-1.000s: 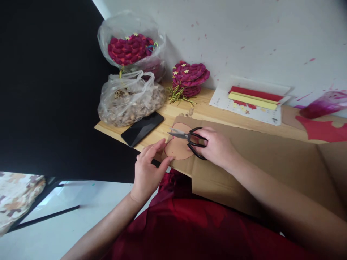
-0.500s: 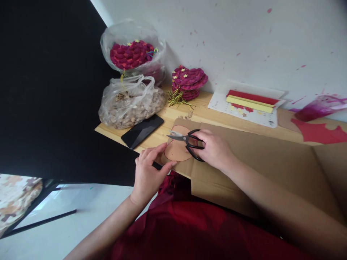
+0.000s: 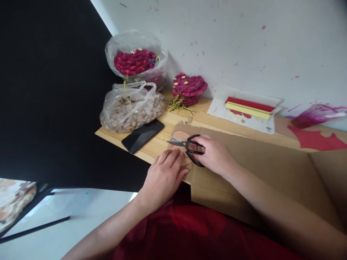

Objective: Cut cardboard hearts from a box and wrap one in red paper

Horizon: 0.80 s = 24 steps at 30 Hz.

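Left of the pale heart-shaped card (image 3: 181, 134), which lies on brown cardboard (image 3: 260, 169), is a black phone (image 3: 142, 135); over the card's near part, the left hand (image 3: 163, 177), palm down, fingers extended; over its middle, scissors (image 3: 186, 143); to its right, the right hand (image 3: 214, 151), gripping their handles.

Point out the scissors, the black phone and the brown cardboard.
Scissors (image 3: 187, 143): head view, at the pivot.
Black phone (image 3: 143, 136): head view, middle of its upper face.
Brown cardboard (image 3: 268, 164): head view, bare flat part.
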Each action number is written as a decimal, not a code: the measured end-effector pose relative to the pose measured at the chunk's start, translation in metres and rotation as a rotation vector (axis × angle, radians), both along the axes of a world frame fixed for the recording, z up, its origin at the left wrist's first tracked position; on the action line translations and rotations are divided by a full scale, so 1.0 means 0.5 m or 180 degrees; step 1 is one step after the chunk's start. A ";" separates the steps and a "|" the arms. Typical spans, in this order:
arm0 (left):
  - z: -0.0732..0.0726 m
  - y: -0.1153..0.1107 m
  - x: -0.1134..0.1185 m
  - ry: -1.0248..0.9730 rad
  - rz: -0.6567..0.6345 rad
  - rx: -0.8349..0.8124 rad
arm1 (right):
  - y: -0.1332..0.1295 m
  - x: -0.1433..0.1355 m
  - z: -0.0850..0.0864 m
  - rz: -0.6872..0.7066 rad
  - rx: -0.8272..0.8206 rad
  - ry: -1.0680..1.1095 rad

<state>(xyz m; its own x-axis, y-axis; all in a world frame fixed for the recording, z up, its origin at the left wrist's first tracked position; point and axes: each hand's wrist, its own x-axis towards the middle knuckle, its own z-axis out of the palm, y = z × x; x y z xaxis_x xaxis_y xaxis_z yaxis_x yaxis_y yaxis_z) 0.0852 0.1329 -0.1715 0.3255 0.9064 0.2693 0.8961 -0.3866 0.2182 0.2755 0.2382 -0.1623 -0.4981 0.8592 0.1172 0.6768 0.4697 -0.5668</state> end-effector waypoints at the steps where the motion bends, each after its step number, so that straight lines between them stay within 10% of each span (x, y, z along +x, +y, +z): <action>1: 0.002 0.002 0.001 0.0060 0.0014 -0.0035 | 0.000 0.007 0.003 -0.0058 -0.0147 0.0050; 16: 0.006 0.042 -0.037 -0.0352 -0.0112 0.0113 | -0.043 0.276 0.077 -0.2103 -0.0494 -0.2067; 24: 0.008 0.045 -0.048 -0.0513 -0.0314 -0.0035 | -0.072 0.261 0.121 -0.1549 0.0130 -0.1421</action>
